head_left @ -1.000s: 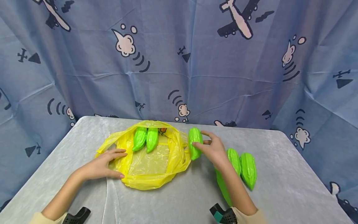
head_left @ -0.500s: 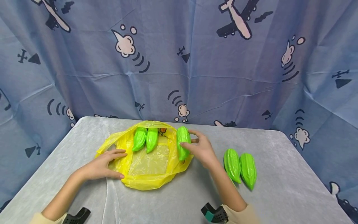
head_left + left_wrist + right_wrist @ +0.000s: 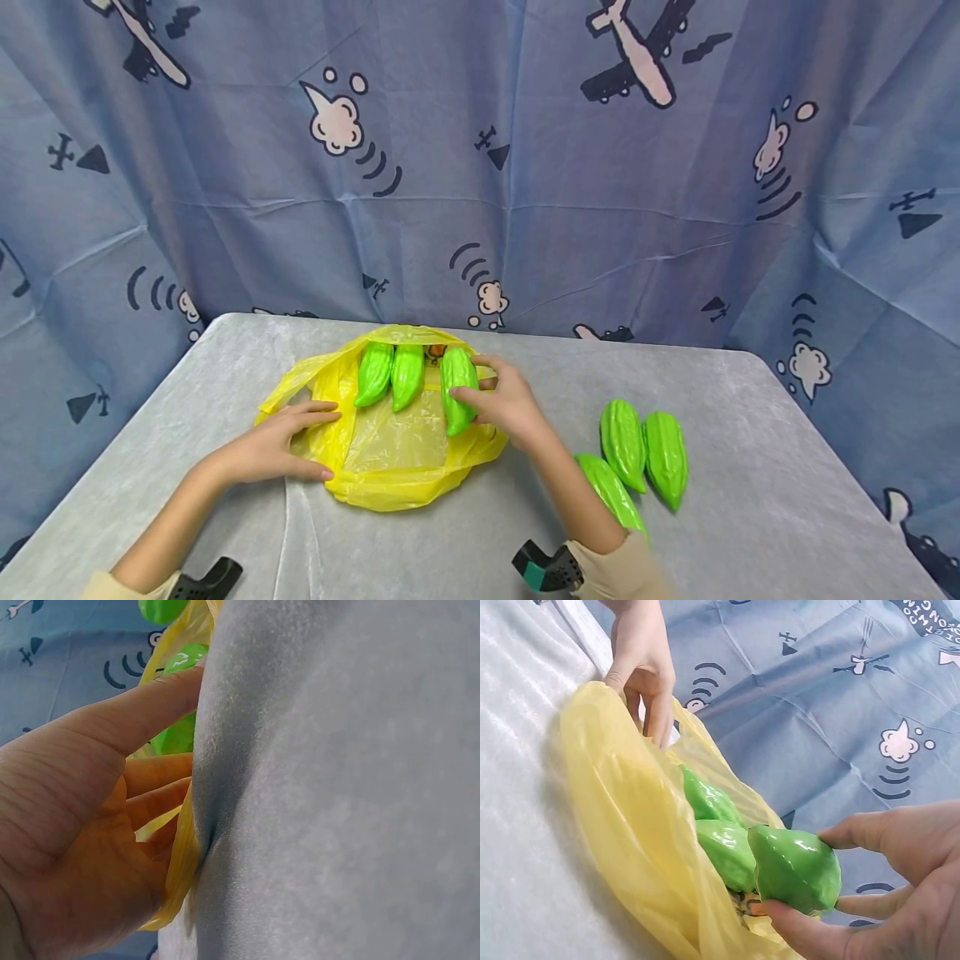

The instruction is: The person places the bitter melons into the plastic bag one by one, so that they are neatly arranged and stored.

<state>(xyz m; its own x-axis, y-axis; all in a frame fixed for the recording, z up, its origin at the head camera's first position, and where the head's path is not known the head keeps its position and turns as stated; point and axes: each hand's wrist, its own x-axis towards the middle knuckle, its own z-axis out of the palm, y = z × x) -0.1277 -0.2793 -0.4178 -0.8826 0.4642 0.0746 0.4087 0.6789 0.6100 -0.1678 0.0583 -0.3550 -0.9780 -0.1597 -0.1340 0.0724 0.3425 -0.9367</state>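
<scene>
In the head view my right hand (image 3: 512, 406) pinches a bright green ribbed bitter melon (image 3: 456, 396) between thumb and fingers. It hangs over the mouth of a yellow plastic bag (image 3: 390, 492), by the bag's right side. Two more bitter melons lie side by side at the back inside the bag, a left one (image 3: 374, 375) and a right one (image 3: 408, 377). My left hand (image 3: 266, 447) rests at the bag's left rim with fingers spread and extended. The right wrist view shows the left fingers (image 3: 658, 716) reaching inside the rim, and the held melon (image 3: 795, 870) close to the others.
Three bitter melons lie on the grey cloth-covered table (image 3: 780, 500) to the right: one (image 3: 622, 443), its neighbour (image 3: 666, 458), and a nearer one (image 3: 609, 492) partly behind the right forearm. A blue curtain (image 3: 480, 167) with airplane prints hangs behind the table.
My right hand has carried the bitter melon leftward, from beside the bag to over its opening. The left hand and the bag stay nearly still.
</scene>
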